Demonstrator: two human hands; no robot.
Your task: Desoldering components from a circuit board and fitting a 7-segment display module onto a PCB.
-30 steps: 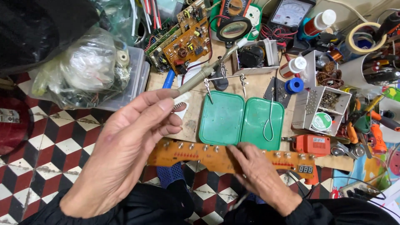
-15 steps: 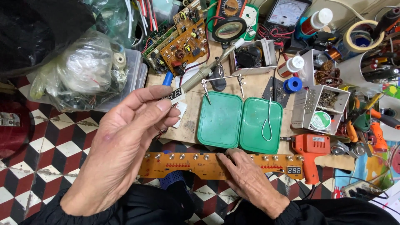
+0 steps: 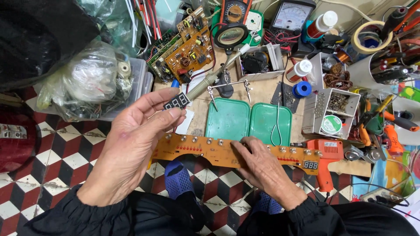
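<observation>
Orange board (image 3: 227,154) (overhanging) — right hand (image 3: 262,168)

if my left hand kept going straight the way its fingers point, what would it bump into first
Probably the soldering iron: the left hand, pinching a small digit display, points up and right toward the bench, and the iron's handle lies just beyond the fingertips. Depth is unclear; the hand may pass above it.

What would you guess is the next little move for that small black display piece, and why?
Probably the left hand lowers the small black display toward the long orange circuit board. The display is pinched at the fingertips, raised above the board, while the right hand lies on the board and steadies it. A similar display already sits near the board's right end.
</observation>
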